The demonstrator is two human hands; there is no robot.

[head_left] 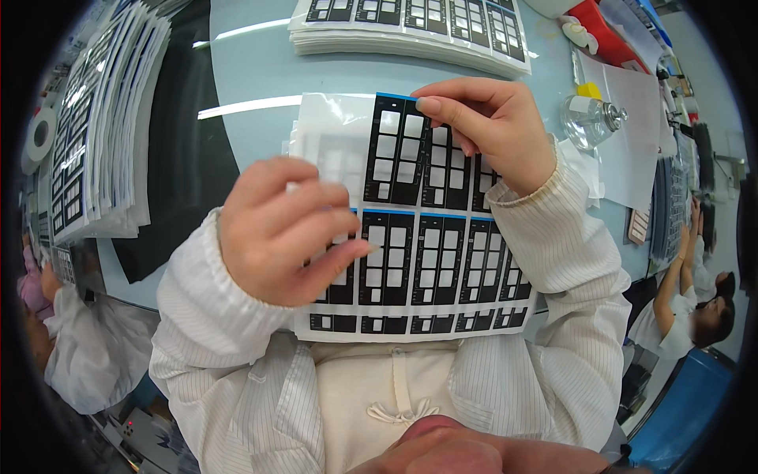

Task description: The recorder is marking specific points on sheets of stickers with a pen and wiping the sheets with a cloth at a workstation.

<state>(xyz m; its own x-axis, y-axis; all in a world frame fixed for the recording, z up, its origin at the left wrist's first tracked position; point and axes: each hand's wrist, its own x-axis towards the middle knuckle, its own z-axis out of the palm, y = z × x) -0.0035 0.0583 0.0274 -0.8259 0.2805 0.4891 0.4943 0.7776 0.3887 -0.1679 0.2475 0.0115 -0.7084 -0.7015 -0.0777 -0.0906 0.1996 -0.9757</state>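
A sheet of black labels with white windows and blue top strips (pixel 387 257) lies on a stack in front of me. Its upper left part is bare, pale backing (pixel 335 110). My right hand (pixel 493 126) is closed, thumb and index finger pinching the top right corner of a black label (pixel 387 150) in the upper row. My left hand (pixel 284 229), slightly blurred, hovers over the left side of the sheet, fingers loosely bent and thumb apart. I see nothing in it. It hides some labels on the left.
Another stack of label sheets (pixel 410 35) lies at the far side, and a tall one (pixel 110 126) at the left beside a black mat (pixel 178 158). A clear glass bottle (pixel 584 122) stands at the right near a red bin (pixel 604 35). Other people sit at both sides.
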